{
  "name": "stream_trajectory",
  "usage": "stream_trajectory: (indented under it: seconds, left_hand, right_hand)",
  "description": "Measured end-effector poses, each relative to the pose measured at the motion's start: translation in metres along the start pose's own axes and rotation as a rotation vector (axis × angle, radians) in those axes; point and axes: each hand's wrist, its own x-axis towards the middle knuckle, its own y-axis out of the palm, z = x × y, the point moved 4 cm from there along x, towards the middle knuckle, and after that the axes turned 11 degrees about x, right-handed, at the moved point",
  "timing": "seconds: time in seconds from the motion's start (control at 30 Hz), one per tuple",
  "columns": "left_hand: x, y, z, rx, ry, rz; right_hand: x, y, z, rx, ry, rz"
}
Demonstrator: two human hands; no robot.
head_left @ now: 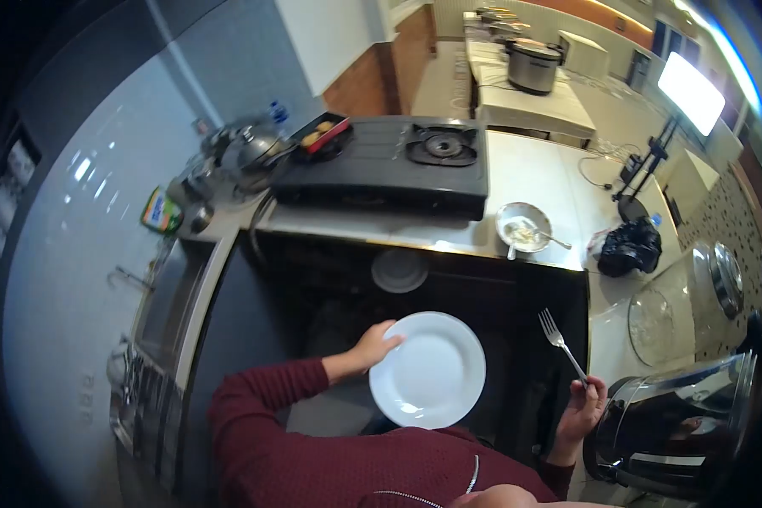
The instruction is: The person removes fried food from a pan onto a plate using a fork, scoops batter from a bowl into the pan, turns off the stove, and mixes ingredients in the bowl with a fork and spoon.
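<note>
Maroon sweater [356, 461], bottom | left hand [371, 348] pinches dinner plate [428, 371], centre | right hand [582, 412] pinches fork [571, 361], lower right | advise steady plate

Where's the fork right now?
In the head view, the fork is right of centre, its handle in the right hand and its tines pointing up the picture, between the white plate and the glass jar.

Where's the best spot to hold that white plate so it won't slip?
Probably the rim of the white plate, coming from its left, right where the left hand holds it. It's round and shows no handle, so the edge is the easy part to pinch: thumb on top, fingers underneath. Its middle is broad and smooth, so harder to grip.
</note>
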Motion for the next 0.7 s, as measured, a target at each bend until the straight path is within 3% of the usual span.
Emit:
stream_trajectory:
  seconds: [0.13, 0.23, 0.37, 0.47, 0.7]
  left_hand:
    - [-0.119, -0.008, 0.094, -0.468, -0.351, -0.212]
    - [-0.188, -0.032, 0.127, -0.605, -0.357, -0.434]
    - [-0.265, -0.077, 0.144, -0.789, -0.383, -0.258]
    - [-0.313, -0.123, 0.173, -0.745, -0.345, -0.113]
    - [-0.400, -0.243, 0.255, -0.588, -0.441, -0.087]
  right_hand:
    - [-0.017, 0.051, -0.032, 0.050, 0.075, 0.219]
    - [-0.036, 0.079, -0.056, 0.024, 0.139, 0.304]
    - [-0.064, 0.120, -0.097, 0.031, 0.192, 0.370]
    - [-0.090, 0.162, -0.128, 0.021, 0.210, 0.450]
    - [-0.169, 0.251, -0.190, -0.043, 0.082, 0.465]
